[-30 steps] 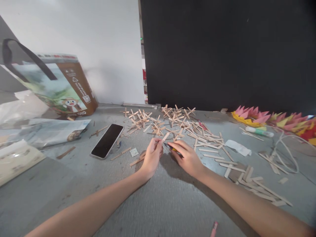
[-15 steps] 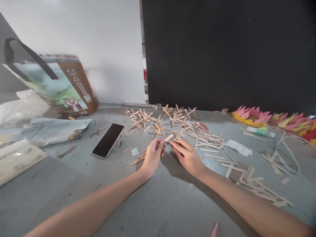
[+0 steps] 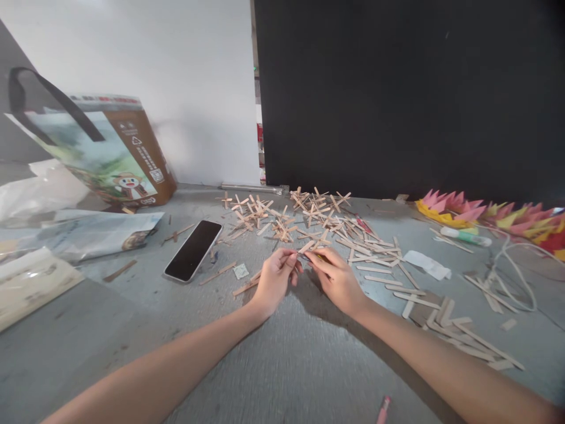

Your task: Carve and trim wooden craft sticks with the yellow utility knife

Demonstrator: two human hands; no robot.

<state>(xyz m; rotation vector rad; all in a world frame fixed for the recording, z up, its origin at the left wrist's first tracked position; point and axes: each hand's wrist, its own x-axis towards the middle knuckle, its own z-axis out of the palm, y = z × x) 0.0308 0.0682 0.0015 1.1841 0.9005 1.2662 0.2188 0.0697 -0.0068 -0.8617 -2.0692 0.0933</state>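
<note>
My left hand point(image 3: 274, 279) and my right hand point(image 3: 336, 277) meet at the middle of the grey table point(image 3: 282, 359). The left fingers pinch a short wooden stick point(image 3: 305, 247) that pokes up and to the right. The right fingers are closed around a small dark and yellow tool, mostly hidden, whose tip touches the stick. Just beyond the hands lies a pile of crossed wooden sticks point(image 3: 291, 215). Loose flat sticks point(image 3: 379, 259) spread to the right of the right hand.
A black phone point(image 3: 193, 250) lies left of the hands. A brown paper bag point(image 3: 110, 153) and plastic wrappers point(image 3: 83, 232) sit at far left. Folded paper flowers point(image 3: 485, 215), a glue tube point(image 3: 465, 236) and a white cord point(image 3: 514, 277) are at right. A black panel stands behind.
Both hands have drawn closer together and shifted slightly away from me, towards the stick pile. The stick in the left fingers now meets the right hand's tool.
</note>
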